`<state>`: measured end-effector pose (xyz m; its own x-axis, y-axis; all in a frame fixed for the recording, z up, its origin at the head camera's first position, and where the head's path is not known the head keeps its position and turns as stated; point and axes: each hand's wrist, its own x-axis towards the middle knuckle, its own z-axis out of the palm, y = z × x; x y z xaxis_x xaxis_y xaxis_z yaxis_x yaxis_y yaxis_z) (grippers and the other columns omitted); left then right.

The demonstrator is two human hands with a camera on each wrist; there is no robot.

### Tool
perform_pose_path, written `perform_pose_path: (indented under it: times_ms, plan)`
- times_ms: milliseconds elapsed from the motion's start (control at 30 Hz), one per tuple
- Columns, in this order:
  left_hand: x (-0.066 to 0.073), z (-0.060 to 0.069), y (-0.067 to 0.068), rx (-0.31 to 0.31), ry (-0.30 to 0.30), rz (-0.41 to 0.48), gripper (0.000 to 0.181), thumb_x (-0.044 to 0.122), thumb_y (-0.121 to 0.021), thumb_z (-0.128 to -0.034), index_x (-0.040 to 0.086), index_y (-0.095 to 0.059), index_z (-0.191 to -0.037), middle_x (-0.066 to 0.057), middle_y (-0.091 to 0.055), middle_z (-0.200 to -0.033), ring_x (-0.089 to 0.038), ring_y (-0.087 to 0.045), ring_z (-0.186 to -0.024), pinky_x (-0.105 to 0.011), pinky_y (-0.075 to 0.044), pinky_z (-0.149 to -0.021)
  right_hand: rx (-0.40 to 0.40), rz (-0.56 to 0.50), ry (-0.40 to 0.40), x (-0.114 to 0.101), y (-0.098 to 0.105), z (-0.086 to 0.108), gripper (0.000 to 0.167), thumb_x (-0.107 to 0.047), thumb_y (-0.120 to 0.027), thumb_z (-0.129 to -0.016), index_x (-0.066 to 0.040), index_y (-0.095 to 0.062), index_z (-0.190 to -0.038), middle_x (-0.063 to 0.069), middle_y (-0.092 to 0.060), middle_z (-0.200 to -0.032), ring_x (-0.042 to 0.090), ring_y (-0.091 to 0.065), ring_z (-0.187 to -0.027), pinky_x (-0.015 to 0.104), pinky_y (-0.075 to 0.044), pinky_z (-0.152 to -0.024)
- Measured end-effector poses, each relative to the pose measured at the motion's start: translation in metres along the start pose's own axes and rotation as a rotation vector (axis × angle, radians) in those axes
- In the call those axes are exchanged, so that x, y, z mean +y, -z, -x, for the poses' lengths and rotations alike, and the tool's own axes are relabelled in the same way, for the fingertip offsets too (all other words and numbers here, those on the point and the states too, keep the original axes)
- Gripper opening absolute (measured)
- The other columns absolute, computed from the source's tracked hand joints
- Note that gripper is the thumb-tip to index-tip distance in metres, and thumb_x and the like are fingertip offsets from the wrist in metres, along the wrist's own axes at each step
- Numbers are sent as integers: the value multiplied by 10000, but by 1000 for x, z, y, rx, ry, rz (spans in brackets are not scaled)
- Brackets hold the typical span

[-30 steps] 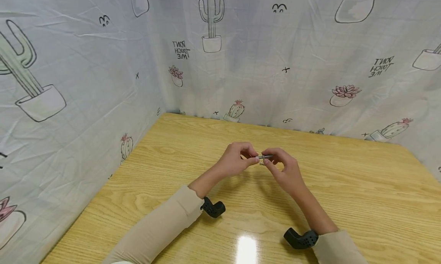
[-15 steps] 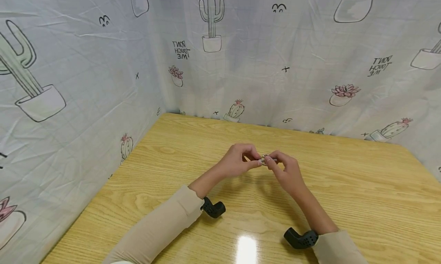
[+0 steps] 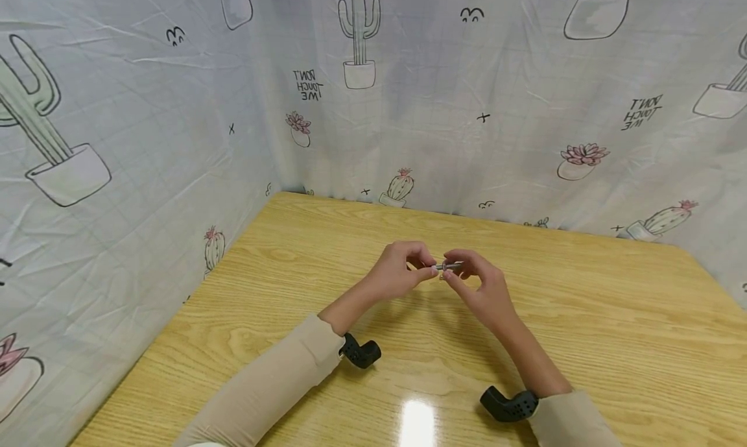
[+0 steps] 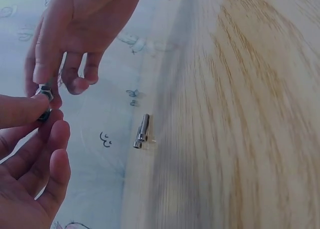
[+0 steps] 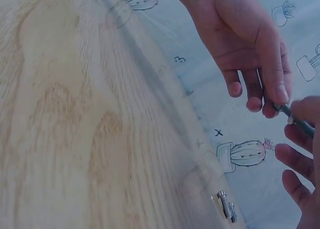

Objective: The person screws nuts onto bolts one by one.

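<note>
Bolt's (image 3: 456,265) long axis runs crosswise between the hands: left hand (image 3: 399,270) pinches one end, right hand (image 3: 487,294) pinches about its nut (image 4: 45,92).

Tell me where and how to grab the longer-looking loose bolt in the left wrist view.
Pinch the longer-looking bolt mid-shaft, probably best from above, squeezing crosswise: it lies flat and slender, and the shorter-looking bolt lies close alongside, leaving little room on that side.

Nut (image 4: 46,92) around threaded bolt (image 5: 304,128)
</note>
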<state>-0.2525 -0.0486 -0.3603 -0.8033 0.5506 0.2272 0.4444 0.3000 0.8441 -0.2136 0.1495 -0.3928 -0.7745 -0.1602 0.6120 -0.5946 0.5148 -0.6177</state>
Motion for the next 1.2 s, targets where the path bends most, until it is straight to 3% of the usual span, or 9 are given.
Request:
perform_pose_path:
  times_ms: [233, 667, 900, 967, 1067, 1200]
  plan:
    - [0, -2, 2, -10, 13, -3, 53, 157, -674, -916, 104, -672, -908, -20, -681, -914, -97, -628, -808, -226, -527, -668, 12, -24, 70, 0, 0, -3, 249, 59, -677, -851, -37, -663, -1080, 53, -687, -986, 49, -612, -812, 215, -492, -714]
    - [3, -4, 3, -58, -32, 1, 44, 161, -691, -903, 119, -682, -905, -13, -685, -930, -79, -623, -789, -225, -517, -684, 0, -25, -36, -5, 3, -4, 112, -10, -637, -906, -92, -692, -959, 30, -688, -892, 11, -569, -773, 152, -466, -724]
    - [6, -4, 2, -103, -59, 24, 53, 164, -683, -910, 112, -677, -907, -12, -686, -922, -89, -629, -776, -224, -505, -647, -14, -18, -93, -5, 5, -5, 212, -74, -575, -960, -122, -652, -769, -1, -588, -652, 64, -502, -601, 260, -437, -553]
    - [6, -4, 1, -97, -50, 12, 46, 165, -678, -913, 120, -677, -904, -9, -684, -918, -86, -624, -776, -223, -502, -650, -15, -19, -91, -5, 5, -5, 180, -72, -570, -962, -113, -668, -817, 18, -610, -687, 93, -519, -592, 265, -445, -537]
    - [5, -4, 2, -65, -19, -8, 42, 166, -673, -917, 135, -674, -889, 1, -677, -914, -77, -616, -787, -223, -502, -661, -24, -27, -72, -5, 4, -6, 105, -52, -599, -943, -98, -679, -992, 49, -674, -855, 99, -598, -671, 242, -497, -614]
    - [3, -4, 3, -30, 14, -31, 51, 172, -664, -924, 133, -665, -891, -2, -670, -920, -85, -613, -811, -228, -505, -672, -41, -18, -23, -7, 4, -6, 245, -4, -660, -888, -78, -650, -1121, 83, -688, -1015, 94, -644, -789, 225, -514, -716]
